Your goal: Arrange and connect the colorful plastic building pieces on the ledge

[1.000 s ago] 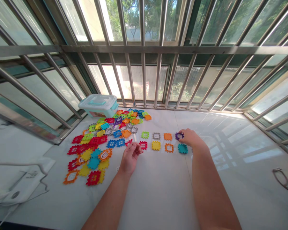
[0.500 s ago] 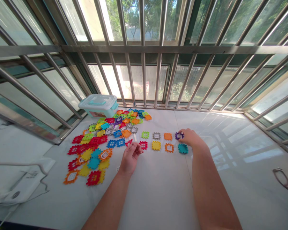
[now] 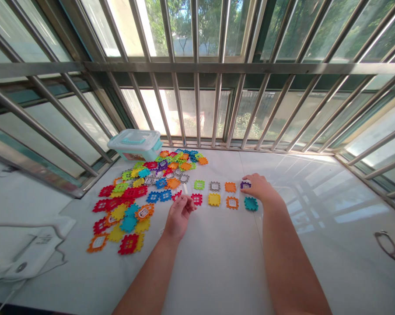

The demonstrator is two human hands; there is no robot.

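The right hand (image 3: 259, 188) is part-way open, palm down, with its fingers and thumb bent around a purple square (image 3: 245, 185). A finger is at the far side of the square and the thumb is at the near side. I cannot tell if the hand grips it tight or only touches it. The purple square is at the right end of the back row. The left hand (image 3: 178, 216) is softly curled, with its fingers bent in, and I cannot see if anything is inside. It is just beside a red square (image 3: 196, 199) with little window holes. Going left from the purple one, the back row has a plain orange square (image 3: 230, 187), a grey square (image 3: 214, 186) and a green square (image 3: 199, 185). The front row starts with the red one, then comes a yellow square (image 3: 214, 199), an orange square with a white middle (image 3: 232, 202) and a teal square (image 3: 250, 203). The squares in the two rows are apart from each other. To the left of them is a big messy pile of squares (image 3: 129, 223) in lots of colours, some on top of others. Behind the pile is a pale blue-green box (image 3: 134, 143) with its lid on. Everything sits on a shiny white ledge (image 3: 217, 262). Metal bars (image 3: 197, 68) stand along the back, and green trees (image 3: 180, 26) show through the glass.
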